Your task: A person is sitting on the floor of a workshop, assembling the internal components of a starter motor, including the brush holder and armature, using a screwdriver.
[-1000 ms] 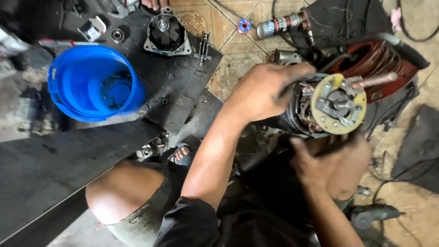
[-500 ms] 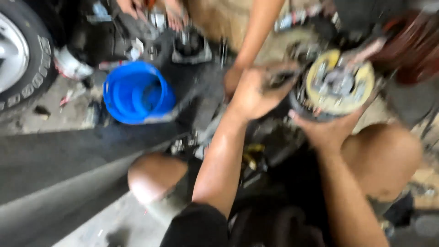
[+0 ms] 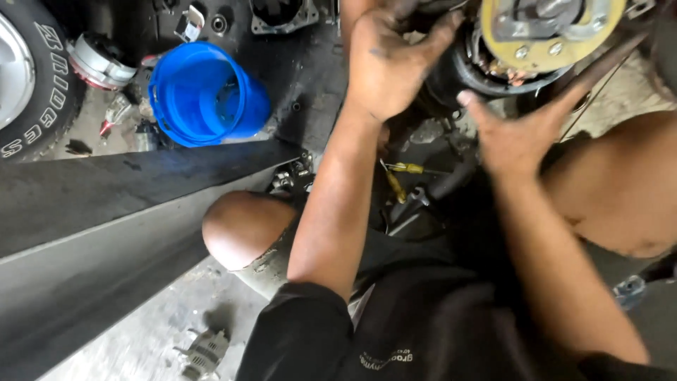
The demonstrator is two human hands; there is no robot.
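Note:
A round motor part (image 3: 543, 35) with a yellowish end plate and dark wound body sits at the top right, partly cut off by the frame edge. My left hand (image 3: 388, 60) grips its dark left side with fingers curled over it. My right hand (image 3: 518, 130) presses against its underside with fingers spread apart. Both hands are smeared with grease. My knees show below, one at the centre left, one at the right.
A blue plastic bucket (image 3: 204, 95) lies tipped at the upper left. A car tyre (image 3: 28, 77) stands at the far left. Yellow-handled tools (image 3: 403, 169) lie between my legs. A small metal housing (image 3: 204, 349) rests on the concrete floor below. A dark mat (image 3: 106, 183) covers the floor.
The view has swung and closed in, so the motor part now fills the top right. My right hand has shifted from cupping the part to a spread-fingered hold beneath it.

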